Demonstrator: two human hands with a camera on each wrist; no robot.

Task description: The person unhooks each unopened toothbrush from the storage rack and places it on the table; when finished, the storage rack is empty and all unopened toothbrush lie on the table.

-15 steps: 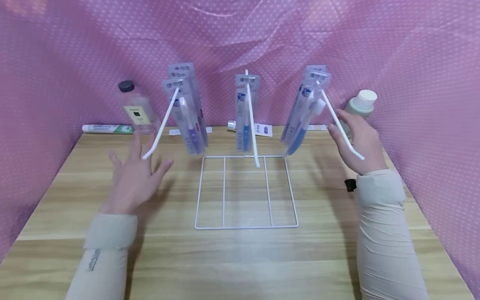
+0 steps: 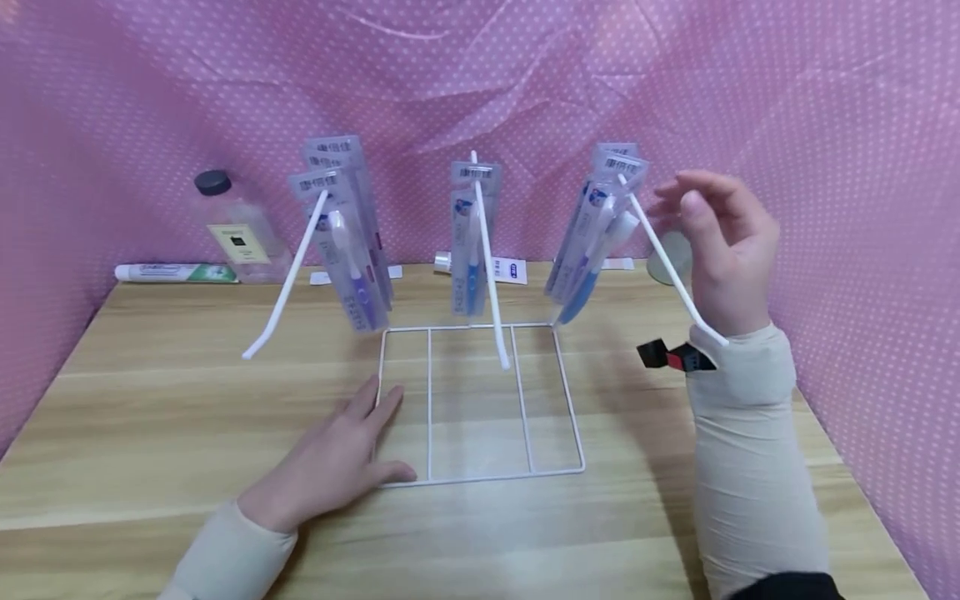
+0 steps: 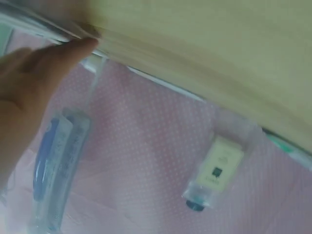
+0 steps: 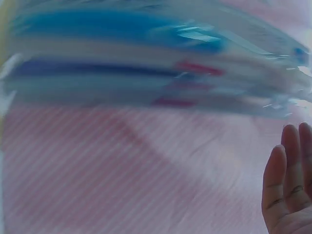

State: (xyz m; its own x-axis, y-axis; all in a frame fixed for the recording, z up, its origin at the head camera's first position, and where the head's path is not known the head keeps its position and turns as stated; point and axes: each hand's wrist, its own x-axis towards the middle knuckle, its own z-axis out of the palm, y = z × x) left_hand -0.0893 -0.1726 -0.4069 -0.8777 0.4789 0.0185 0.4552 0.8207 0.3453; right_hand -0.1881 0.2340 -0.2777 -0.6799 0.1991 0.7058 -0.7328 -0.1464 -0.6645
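Note:
A white wire rack stands on the wooden table, its three prongs hung with packaged toothbrushes. My left hand lies low at the left side of the rack's base, fingers extended and thumb over the front left corner. Raised beside the right prong is my right hand, its fingers loosely bent and nothing held. Just left of it hang the right toothbrush packs; in the right wrist view the fingers appear below those packs. Purple-handled toothbrush packs hang on the left prong, a blue-handled pack on the middle one.
Along the back stand a pink bottle with a black cap and a pale green bottle partly behind my right hand. A toothpaste tube lies at back left, another tube behind the rack. Pink dotted cloth encloses the table.
My left hand has come down and right, from near the left prong's tip to the rack's base. The right hand has lifted and turned, away from the green bottle. The head view has shifted slightly.

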